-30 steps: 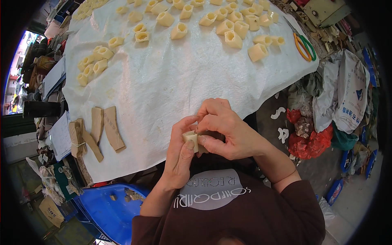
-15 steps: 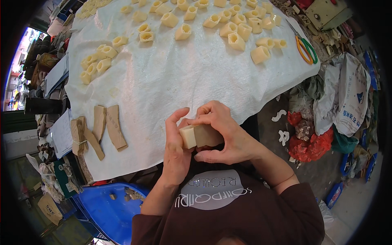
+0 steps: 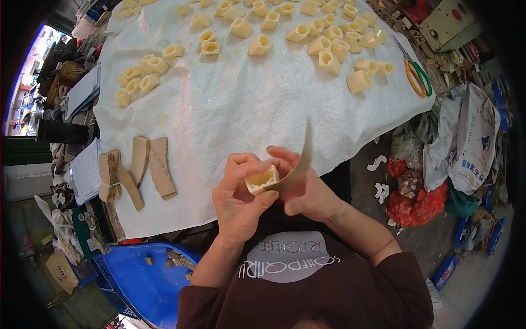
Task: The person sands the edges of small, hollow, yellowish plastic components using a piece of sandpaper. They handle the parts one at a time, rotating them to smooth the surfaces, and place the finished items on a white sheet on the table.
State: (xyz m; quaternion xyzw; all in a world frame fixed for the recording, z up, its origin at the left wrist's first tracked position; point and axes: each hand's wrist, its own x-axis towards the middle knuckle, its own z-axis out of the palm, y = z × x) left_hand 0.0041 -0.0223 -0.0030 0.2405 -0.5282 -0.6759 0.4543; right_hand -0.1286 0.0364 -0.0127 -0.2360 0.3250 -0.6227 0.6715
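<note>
Fingers of the left hand (image 3: 233,197) are curled around a hollow cream piece (image 3: 253,188), thumb pressed near its rim, just below the middle of the frame; its opening faces up. One end of a curved tan strip (image 3: 304,156) meets that rim, and the rest arcs upward across the right hand (image 3: 315,197). Those fingers are blurred and half bent, with a gap between thumb and forefinger; whether they grip the strip cannot be told.

Beneath and beyond, a creased white sheet (image 3: 192,115) covers the work surface. Many more hollow pieces (image 3: 260,45) are scattered over its upper part, with a small cluster at upper left. Scissors (image 3: 419,77) with orange and green handles lie at upper right. At left rest loose tan strips (image 3: 163,167) beside a tied bundle (image 3: 108,175).

Around the sheet, the room is crowded: a black cylinder (image 3: 63,131) and papers (image 3: 85,172) at left, a blue tub (image 3: 142,279) holding small scraps at lower left, a metal box (image 3: 449,27) at upper right, and red bags (image 3: 419,205) below a white sack (image 3: 476,137) at right.
</note>
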